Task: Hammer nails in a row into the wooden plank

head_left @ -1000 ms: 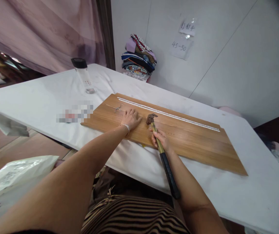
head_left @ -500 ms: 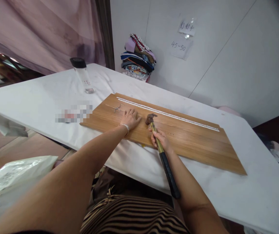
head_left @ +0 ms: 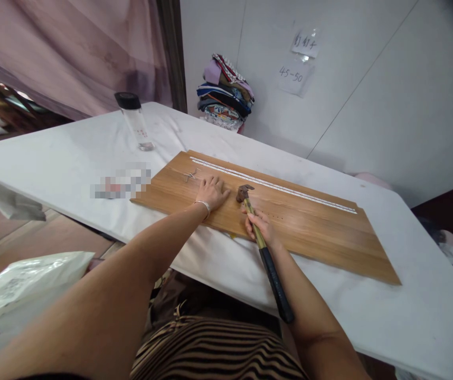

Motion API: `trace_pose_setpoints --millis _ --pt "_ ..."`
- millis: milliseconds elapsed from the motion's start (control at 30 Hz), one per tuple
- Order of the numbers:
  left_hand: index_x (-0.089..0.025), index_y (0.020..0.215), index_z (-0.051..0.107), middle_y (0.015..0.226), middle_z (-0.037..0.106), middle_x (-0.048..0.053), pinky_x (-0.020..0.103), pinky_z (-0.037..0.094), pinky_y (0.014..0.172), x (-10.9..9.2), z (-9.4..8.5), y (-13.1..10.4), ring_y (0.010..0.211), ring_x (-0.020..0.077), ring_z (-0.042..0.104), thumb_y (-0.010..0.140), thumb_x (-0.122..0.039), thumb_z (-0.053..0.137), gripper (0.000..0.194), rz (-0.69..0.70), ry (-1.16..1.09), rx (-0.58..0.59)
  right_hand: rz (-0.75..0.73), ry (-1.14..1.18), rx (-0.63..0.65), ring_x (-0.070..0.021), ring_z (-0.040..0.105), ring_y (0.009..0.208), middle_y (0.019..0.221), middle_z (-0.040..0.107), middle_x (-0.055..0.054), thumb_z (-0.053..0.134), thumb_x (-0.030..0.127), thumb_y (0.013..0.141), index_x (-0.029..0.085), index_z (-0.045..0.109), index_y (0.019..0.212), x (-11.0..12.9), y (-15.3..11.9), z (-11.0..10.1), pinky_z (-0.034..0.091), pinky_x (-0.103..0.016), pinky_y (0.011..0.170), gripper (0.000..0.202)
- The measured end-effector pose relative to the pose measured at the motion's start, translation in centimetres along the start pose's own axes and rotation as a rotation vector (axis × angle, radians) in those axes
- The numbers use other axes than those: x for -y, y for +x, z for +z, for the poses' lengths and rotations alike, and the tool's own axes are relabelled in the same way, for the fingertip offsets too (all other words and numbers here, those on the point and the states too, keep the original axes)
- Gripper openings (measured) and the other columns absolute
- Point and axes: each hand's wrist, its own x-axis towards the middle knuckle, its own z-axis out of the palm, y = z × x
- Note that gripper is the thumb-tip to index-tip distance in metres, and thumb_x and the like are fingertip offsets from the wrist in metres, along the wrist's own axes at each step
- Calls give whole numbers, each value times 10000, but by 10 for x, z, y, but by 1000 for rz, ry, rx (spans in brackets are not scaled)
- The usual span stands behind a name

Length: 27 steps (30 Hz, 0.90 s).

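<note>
A long wooden board (head_left: pixel 329 237) lies slantwise across the table. My left hand (head_left: pixel 213 194) rests flat on it, fingers stretched out. Just beyond that hand is a small pile of loose nails (head_left: pixel 190 175). My right hand (head_left: pixel 261 227) is wrapped round the upper handle of a claw hammer (head_left: pixel 268 264), close under its rusty head. The black grip points back toward my body. To the right of my right hand, a short row of small dark dots (head_left: pixel 277 217) marks the board; whether they are nail heads or holes I cannot tell.
White strips (head_left: pixel 274 184) run along the board's far edge. A clear bottle with a black lid (head_left: pixel 135 124) stands on the white-covered table (head_left: pixel 68 142), near a blurred-out item (head_left: pixel 121 184). Folded clothes (head_left: pixel 224 95) are stacked by the wall. A plastic bag (head_left: pixel 24 285) is at lower left.
</note>
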Motion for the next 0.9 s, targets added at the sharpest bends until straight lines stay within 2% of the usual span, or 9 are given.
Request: trace_pose_setpoints --millis 433,900 --pt "-184 1278 691 1493 620 177 504 333 1224 0 1 0 1457 339 482 1043 -448 441 432 -8 4 1 -6 0 -3 -89 422 324 504 559 105 775 591 767 203 634 1048 1 0 1 268 -211 348 500" --pt "-201 1279 693 1494 624 174 520 337 1217 0 1 0 1453 348 486 1034 -466 438 442 -1 -6 -3 -1 -3 -13 -90 420 329 510 554 102 766 590 768 213 632 1039 1 0 1 265 -208 347 483"
